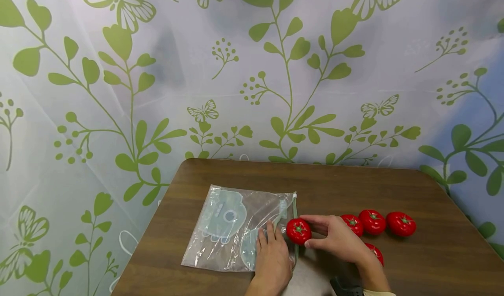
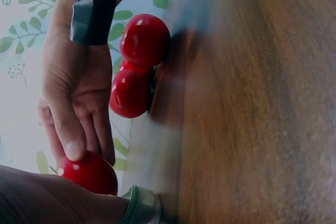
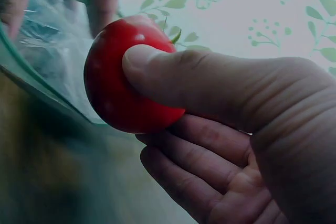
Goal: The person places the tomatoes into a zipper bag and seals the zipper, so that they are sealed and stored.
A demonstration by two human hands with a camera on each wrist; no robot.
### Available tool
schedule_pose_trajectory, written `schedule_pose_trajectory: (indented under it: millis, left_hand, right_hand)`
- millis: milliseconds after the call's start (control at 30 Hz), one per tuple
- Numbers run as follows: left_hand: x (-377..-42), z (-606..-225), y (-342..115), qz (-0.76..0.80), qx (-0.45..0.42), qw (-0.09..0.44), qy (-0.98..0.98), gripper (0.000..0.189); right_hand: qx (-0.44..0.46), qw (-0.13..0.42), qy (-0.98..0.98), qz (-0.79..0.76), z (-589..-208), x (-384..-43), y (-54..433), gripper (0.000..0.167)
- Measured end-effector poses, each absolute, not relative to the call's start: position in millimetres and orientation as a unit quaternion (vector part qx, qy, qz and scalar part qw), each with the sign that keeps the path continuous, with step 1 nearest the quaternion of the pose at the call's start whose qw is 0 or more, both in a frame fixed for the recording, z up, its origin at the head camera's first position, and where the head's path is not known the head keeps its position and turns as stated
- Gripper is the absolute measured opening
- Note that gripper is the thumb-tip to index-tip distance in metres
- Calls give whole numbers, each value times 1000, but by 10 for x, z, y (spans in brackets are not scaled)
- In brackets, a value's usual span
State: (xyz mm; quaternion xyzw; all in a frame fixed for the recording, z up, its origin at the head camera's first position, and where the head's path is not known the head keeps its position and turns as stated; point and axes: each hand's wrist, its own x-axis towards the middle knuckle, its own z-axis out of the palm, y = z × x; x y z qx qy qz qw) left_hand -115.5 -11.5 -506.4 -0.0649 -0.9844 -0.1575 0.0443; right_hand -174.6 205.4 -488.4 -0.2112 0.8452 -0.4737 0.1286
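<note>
A clear plastic zip bag (image 1: 252, 199) with a pale blue cartoon print lies flat, its green-edged mouth facing right. My left hand (image 1: 272, 259) lies over the mouth end and holds the upper layer's edge; in the right wrist view the mouth (image 3: 47, 90) gapes beneath its fingers (image 3: 102, 1). At that mouth, my right hand (image 1: 338, 237) grips a red tomato (image 1: 299, 231) with a green stem top, thumb on one side and fingers on the other. The same tomato (image 3: 131, 77) appears just outside the opening in the right wrist view.
Several more red tomatoes (image 1: 400, 223) sit on the brown wooden table (image 1: 441, 248) to the right, one (image 1: 374, 252) of them partly behind the right wrist. A dark watch (image 1: 346, 287) is on that wrist. Behind the table hangs a leaf-and-butterfly patterned cloth (image 1: 220, 90).
</note>
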Motion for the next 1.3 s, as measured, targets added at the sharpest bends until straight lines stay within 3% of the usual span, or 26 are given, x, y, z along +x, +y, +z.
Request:
schedule_pose_trajectory:
  millis: [400,1000,1300]
  left_hand:
    - [-1181,-5052,-98,-178,-51,27,-982,99]
    - [-1157,-4996,-68,-145,-45,46,-987,108]
    - [-1135,-5019,-98,-133,-39,88,-986,103]
  right_hand:
    - [-218,128,855,-453,-4981,-1750,1842,67]
    - [-220,99,899,-364,-4901,-1753,1557,64]
    - [-256,52,894,-364,-5056,-1818,1460,61]
